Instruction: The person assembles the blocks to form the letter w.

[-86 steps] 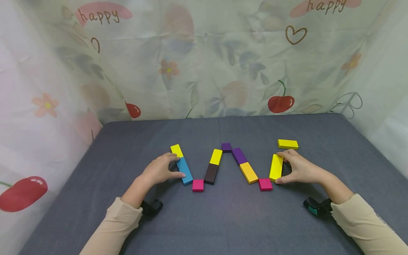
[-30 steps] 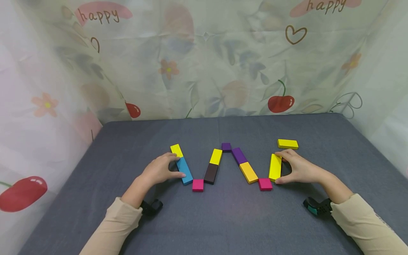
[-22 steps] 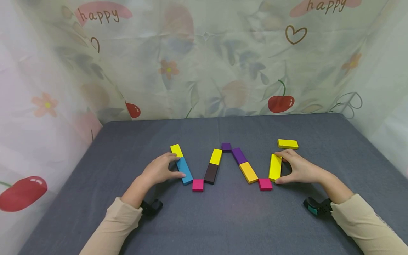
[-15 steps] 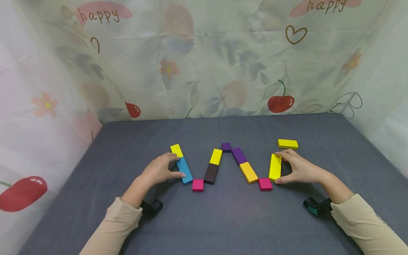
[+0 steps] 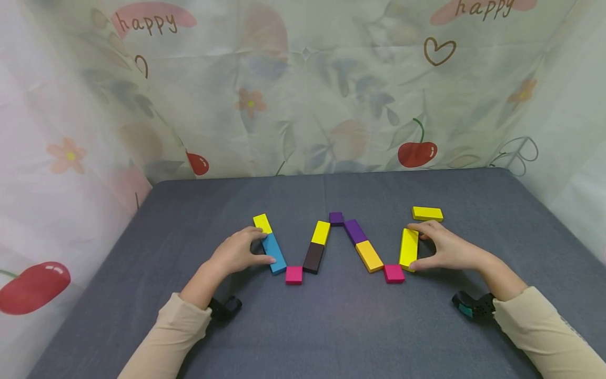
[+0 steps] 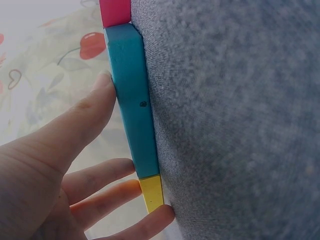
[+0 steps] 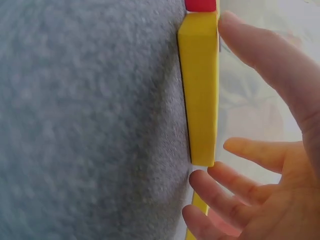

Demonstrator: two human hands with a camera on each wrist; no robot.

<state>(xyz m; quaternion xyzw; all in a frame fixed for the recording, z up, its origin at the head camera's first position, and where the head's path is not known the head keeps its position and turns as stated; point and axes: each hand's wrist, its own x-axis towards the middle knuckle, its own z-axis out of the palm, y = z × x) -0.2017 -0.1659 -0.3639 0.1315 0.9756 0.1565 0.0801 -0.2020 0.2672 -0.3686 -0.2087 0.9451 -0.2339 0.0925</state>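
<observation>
In the head view my left hand (image 5: pixel 239 251) lies against the left side of a blue block (image 5: pixel 276 255). Its thumb touches the blue block's near part. In the left wrist view its fingers are spread around the joint between the blue block and a small yellow block (image 6: pixel 152 194). My right hand (image 5: pixel 447 247) is beside a long yellow block (image 5: pixel 409 248), thumb by its near end and fingertips around its far end. The right wrist view shows these fingers loosely spread along the block's side. A red block (image 5: pixel 394 273) adjoins its near end.
A zigzag row of blocks runs between the hands: a red block (image 5: pixel 294 275), a dark brown block (image 5: pixel 313 258), purple blocks and an orange block (image 5: pixel 370 256). Another yellow block (image 5: pixel 427 213) lies farther back, on the grey cloth (image 5: pixel 331 326). A patterned curtain (image 5: pixel 303 116) stands behind.
Earlier, the right hand nudged the long yellow block slightly left. Since half a second ago, that hand has loosened and shifted a little, with the block staying put. The left hand has not moved.
</observation>
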